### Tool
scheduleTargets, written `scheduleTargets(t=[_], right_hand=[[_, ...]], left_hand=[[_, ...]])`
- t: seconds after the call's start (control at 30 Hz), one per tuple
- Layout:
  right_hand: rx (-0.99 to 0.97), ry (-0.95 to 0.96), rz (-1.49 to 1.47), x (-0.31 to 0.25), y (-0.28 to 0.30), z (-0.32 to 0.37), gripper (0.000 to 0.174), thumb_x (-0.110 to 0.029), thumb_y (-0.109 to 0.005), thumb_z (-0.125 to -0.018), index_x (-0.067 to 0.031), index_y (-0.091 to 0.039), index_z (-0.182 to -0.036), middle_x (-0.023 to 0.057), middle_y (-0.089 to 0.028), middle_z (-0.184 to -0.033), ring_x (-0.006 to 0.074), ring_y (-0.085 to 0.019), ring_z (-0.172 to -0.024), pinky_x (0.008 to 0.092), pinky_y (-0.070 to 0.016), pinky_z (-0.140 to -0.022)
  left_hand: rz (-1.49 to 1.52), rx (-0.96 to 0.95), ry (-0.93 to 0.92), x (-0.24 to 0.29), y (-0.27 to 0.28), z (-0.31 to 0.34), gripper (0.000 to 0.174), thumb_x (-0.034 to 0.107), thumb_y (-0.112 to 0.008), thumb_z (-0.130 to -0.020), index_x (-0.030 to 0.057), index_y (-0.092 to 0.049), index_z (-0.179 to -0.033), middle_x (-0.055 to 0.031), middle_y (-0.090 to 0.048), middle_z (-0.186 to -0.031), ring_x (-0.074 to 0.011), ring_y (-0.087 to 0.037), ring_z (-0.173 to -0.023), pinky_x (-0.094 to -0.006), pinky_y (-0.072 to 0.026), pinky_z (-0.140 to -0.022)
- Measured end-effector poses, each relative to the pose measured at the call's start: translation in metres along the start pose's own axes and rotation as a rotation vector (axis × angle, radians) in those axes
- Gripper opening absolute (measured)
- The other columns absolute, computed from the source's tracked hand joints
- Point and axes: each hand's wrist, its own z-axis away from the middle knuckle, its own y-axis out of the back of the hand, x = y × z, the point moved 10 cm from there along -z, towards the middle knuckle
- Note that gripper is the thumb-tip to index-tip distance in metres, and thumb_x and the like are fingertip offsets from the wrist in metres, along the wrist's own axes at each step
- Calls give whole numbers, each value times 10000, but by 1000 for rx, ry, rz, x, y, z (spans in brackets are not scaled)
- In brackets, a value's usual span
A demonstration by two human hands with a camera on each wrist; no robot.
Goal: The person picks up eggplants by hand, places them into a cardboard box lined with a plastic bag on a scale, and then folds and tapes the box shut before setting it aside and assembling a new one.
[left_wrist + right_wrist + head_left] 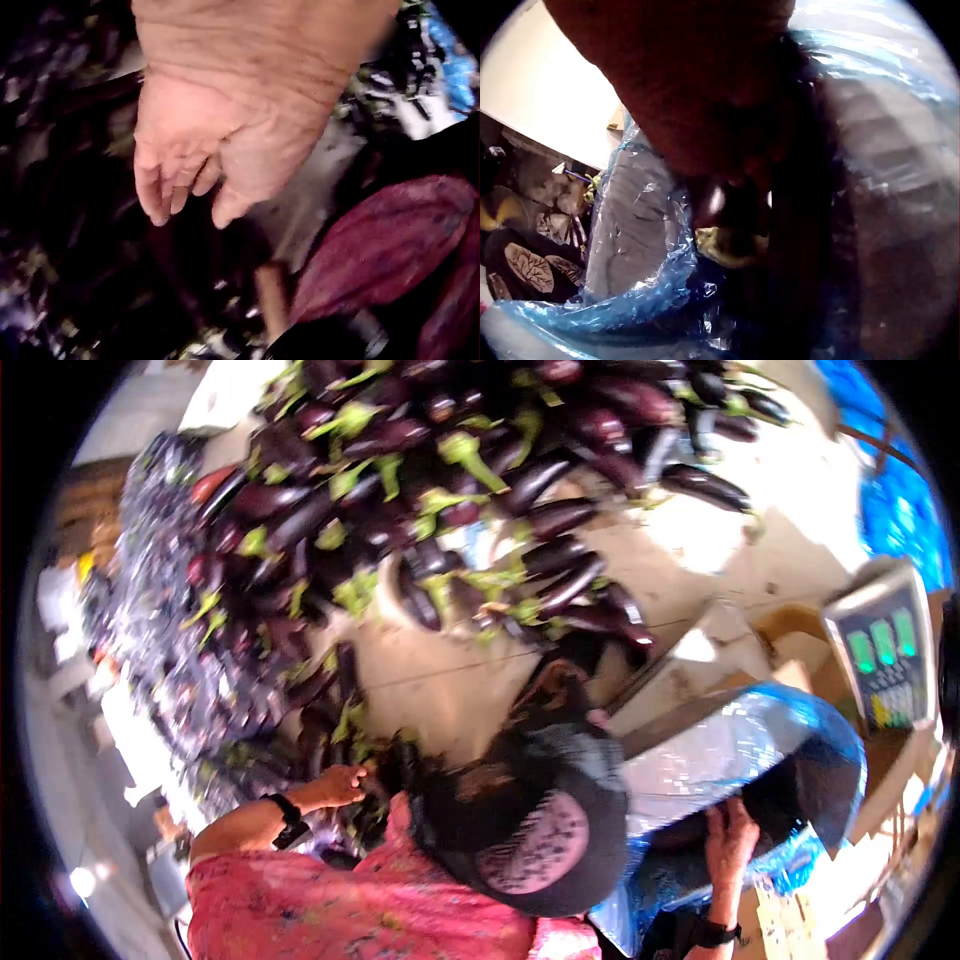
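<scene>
Many eggplants (450, 490) under slack left hand (340, 785), right hand (730, 840) gripping blue bag (740, 750), scale (885, 650) beyond

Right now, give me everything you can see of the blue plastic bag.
The blue plastic bag is thin, glossy, see-through film, crinkled and catching glare. It bulges wide with a dark mouth, low on the right beside the weighing scale. The right hand grips its lower rim, where the film bunches into a rolled edge. Dark contents with a greenish bit show through, but blur hides what they are.
</scene>
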Motion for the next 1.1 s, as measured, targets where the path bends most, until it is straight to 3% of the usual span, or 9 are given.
scheduleTargets(t=[0.13,0.17,0.3,0.43,0.57,0.73,0.83,1.0,1.1], right_hand=[[35,-14,-90,-10,7,0,214,-156,-694,-893,-53,-715,-1079,211,-720,-897,392,-707,-831,440,-553,-728],[14,-64,-85,-9,8,1,217,-147,-694,-886,-73,-717,-1088,203,-725,-910,382,-712,-847,431,-560,-746],[-4,-99,-140,-4,6,1,235,-144,-698,-872,-63,-717,-1092,210,-724,-940,385,-710,-872,427,-560,-769],[-1,-71,-134,-10,10,-3,224,-174,-705,-878,-64,-730,-1071,200,-723,-896,388,-708,-812,434,-564,-713],[9,-74,-145,-11,14,-8,197,-166,-692,-887,-66,-730,-1052,197,-717,-872,401,-700,-793,453,-564,-695],[48,-70,-154,-11,18,-9,197,-183,-694,-890,-72,-731,-1048,200,-712,-865,400,-696,-763,458,-561,-669],[61,-67,-139,-10,15,-3,199,-190,-695,-888,-73,-729,-1045,199,-711,-860,399,-694,-751,460,-558,-655],[109,3,-106,-11,15,-3,202,-204,-699,-881,-85,-720,-1042,191,-714,-835,409,-691,-765,481,-558,-673],[87,-25,-66,-9,11,-2,213,-218,-700,-880,-85,-717,-1046,201,-716,-864,411,-696,-799,489,-564,-701]], left_hand=[[231,507,-433,238,240,-65,312,186,-563,-997,25,-579,-1263,-149,-707,-1026,-235,-674,-925,-392,-535,-816],[298,460,-386,304,289,-72,323,154,-576,-978,13,-576,-1269,-176,-691,-1070,-263,-680,-951,-403,-530,-836],[-24,991,-1124,497,399,-118,420,151,-635,-915,-24,-564,-1290,-238,-627,-1180,-396,-631,-1098,-444,-505,-945],[-246,1118,-1056,620,452,-206,647,161,-712,-852,-22,-452,-1414,-244,-510,-1405,-398,-473,-1312,-486,-388,-1097],[-518,1261,-586,659,484,-301,534,168,-717,-816,51,-538,-1305,-144,-553,-1291,-317,-498,-1217,-470,-419,-973],[-270,1110,-541,630,476,-289,451,265,-781,-699,36,-685,-1075,-161,-596,-1192,-371,-552,-1159,-474,-490,-934],[140,591,-782,613,466,-279,361,292,-788,-705,17,-725,-931,-165,-707,-955,-237,-669,-965,-344,-527,-847],[1105,-162,-1019,590,431,-204,470,268,-694,-939,-58,-579,-1257,-191,-685,-1157,-273,-695,-1028,-415,-568,-943],[1208,-388,-1137,575,414,-135,596,334,-689,-940,-25,-512,-1382,-247,-644,-1266,-366,-643,-1170,-443,-532,-1016]])
